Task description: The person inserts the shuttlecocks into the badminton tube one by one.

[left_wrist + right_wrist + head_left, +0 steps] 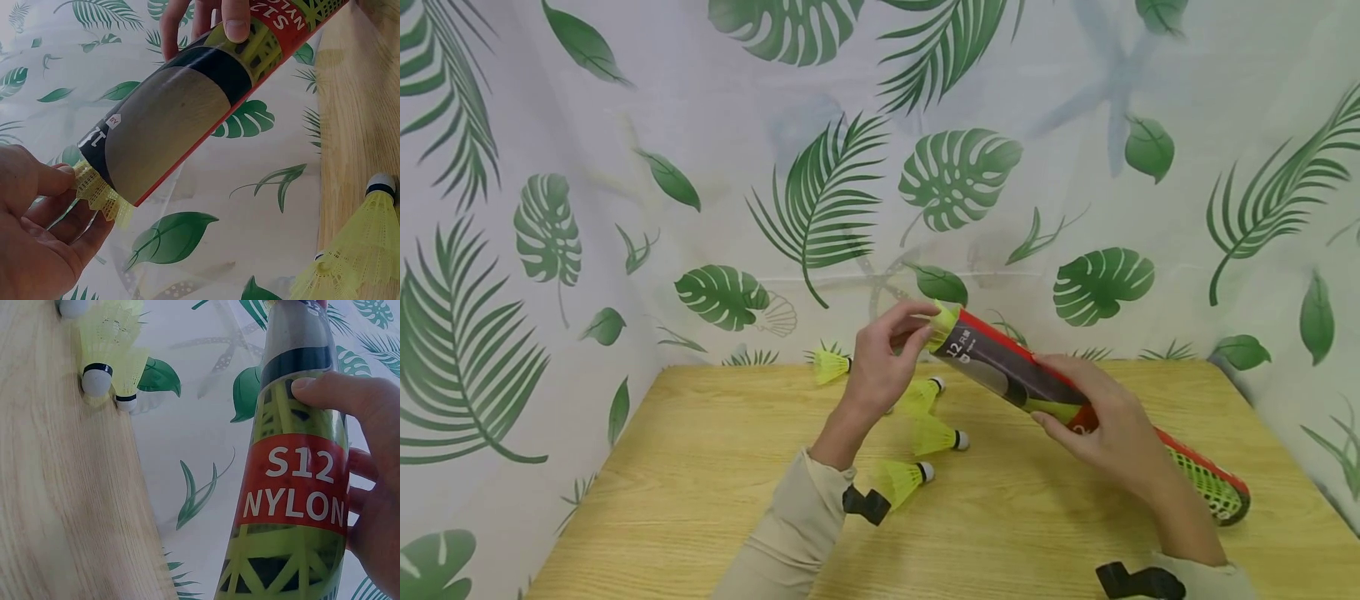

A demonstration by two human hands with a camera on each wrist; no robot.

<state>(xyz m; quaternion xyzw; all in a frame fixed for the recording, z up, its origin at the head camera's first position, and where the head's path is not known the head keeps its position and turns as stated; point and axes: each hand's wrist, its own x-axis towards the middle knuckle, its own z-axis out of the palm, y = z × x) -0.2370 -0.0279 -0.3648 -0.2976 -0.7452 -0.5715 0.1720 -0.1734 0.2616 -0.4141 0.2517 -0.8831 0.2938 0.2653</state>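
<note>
A shuttlecock tube [1000,367], red, black and yellow-green, is held tilted above the table, its upper end toward the left. My right hand [1108,421] grips it around the middle, thumb on the near side, as the right wrist view also shows. At the upper end, a yellow shuttlecock [103,194] has its skirt sticking out of the mouth, and its cork is hidden inside. My left hand [883,354] pinches the edge of that skirt between thumb and fingers.
Several yellow shuttlecocks with white corks lie on the wooden table [700,483]; the closest [902,479] is beside my left wrist, another [831,367] at the back edge. A leaf-printed cloth [850,92] hangs behind the table and along its sides.
</note>
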